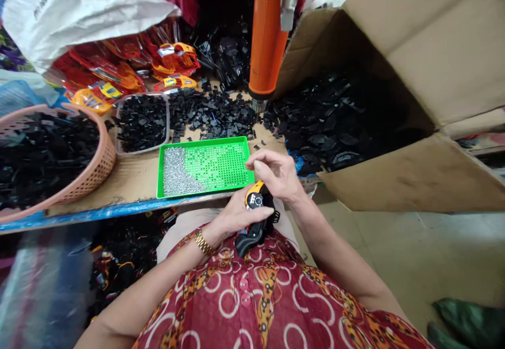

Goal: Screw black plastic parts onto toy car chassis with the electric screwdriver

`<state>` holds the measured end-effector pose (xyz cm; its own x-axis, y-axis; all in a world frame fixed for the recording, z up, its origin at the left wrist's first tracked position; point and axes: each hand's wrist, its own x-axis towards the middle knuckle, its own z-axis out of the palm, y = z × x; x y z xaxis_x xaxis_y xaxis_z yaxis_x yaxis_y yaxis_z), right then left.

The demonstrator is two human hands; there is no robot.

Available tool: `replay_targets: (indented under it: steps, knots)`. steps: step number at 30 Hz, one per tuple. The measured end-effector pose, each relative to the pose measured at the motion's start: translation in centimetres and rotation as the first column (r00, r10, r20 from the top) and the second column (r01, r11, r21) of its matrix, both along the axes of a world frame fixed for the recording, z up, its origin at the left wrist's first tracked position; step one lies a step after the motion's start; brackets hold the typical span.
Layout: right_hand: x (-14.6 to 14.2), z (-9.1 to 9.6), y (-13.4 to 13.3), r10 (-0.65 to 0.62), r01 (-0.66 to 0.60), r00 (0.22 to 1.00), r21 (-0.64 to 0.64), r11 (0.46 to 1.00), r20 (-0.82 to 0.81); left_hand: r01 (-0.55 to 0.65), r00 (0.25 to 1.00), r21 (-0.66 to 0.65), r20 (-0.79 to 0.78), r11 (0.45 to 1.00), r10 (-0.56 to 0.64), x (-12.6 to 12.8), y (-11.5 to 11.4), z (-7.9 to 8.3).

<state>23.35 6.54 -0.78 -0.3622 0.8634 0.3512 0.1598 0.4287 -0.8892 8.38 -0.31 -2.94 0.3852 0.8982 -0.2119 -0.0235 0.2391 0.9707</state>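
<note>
Near my lap, my left hand (232,215) is closed around a black and yellow toy car (258,228), its thumb lying across the top. Just above the car's yellow end is my right hand (278,175), thumb and bent fingers brought together at the right rim of a green perforated tray (205,192). Whatever those fingertips hold, if anything, is too small to make out. Small silvery screws (177,173) are heaped in the tray's left part, with some scattered over its holes.
An orange electric screwdriver (268,39) hangs point down behind the tray. Black parts fill a pink basket (89,173), a clear plastic box (168,123) and a cardboard box (374,175). Loose black pieces (221,115) cover the back. Orange car shells (175,60) spill from a white sack (98,10).
</note>
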Motion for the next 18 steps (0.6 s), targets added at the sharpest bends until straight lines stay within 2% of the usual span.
replay_targets:
  steps: [1, 3, 5, 9, 12, 16, 18]
  knots:
    - [-0.5, -0.7, 0.4, -0.075, 0.075, 0.995, -0.007, 0.997, 0.062, 0.003, 0.996, -0.089, 0.086, 0.996, 0.004, 0.6, 0.2, -0.8]
    - [-1.4, -2.2, 1.1, -0.186, 0.173, 0.95, 0.074, 0.982, 0.25, -0.007, 0.974, -0.232, 0.22, 0.973, 0.059, 1.6, 0.3, -2.2]
    - [-1.9, -3.5, 1.4, -0.237, 0.202, 0.909, 0.135, 0.97, 0.344, 0.002, 0.941, -0.33, 0.319, 0.944, 0.11, 2.3, 0.0, -3.2]
    - [-2.1, -4.8, 1.6, -0.269, 0.206, 0.872, 0.192, 0.96, 0.41, 0.093, 0.884, -0.473, 0.445, 0.876, 0.146, 3.0, -0.6, -4.4]
    - [-1.8, -4.9, 2.0, -0.295, 0.217, 0.848, 0.221, 0.951, 0.44, 0.089, 0.844, -0.546, 0.486, 0.833, 0.228, 3.6, -0.4, -5.5]
    - [-1.1, -5.0, 2.4, -0.344, 0.264, 0.814, 0.23, 0.937, 0.469, 0.187, 0.794, -0.647, 0.543, 0.74, 0.274, 4.1, 0.1, -7.1]
    - [-0.7, -5.2, 2.0, -0.356, 0.287, 0.799, 0.213, 0.934, 0.484, 0.227, 0.777, -0.667, 0.564, 0.71, 0.281, 4.0, 0.1, -7.5]
